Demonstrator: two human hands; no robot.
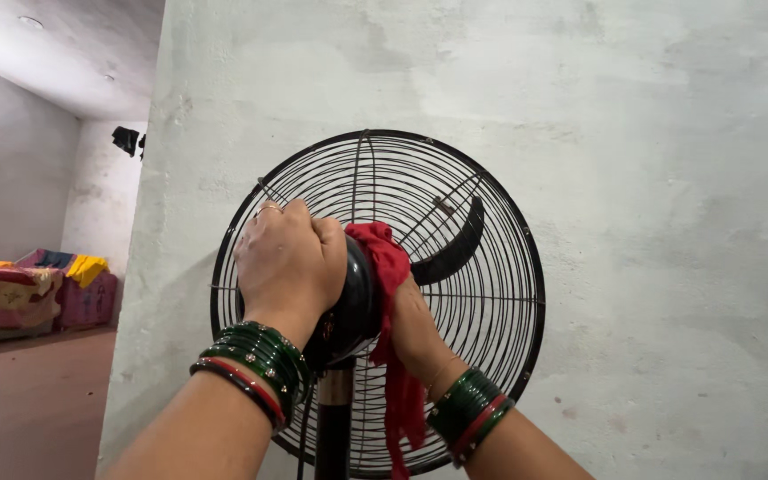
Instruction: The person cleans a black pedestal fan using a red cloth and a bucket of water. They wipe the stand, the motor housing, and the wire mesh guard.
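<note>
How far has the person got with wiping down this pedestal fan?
Done: nothing can be confirmed as clean. In hand: the left hand grips the black wire fan guard near its glossy black motor housing, while the right hand presses a red cloth against that housing. Left: the outer guard wires, the dark blade and the black pole show no cloth contact.

The round wire-cage pedestal fan in front of me is black, its curved blade dark too. The crumpled cloth rag against its motor housing is bright red. On both my wrists sit stacked glass bangles, dark green with thin red bands. The plastered wall behind is pale grey-white and blotchy. Far left, a bed cover shows pink, red and yellow patches.
</note>
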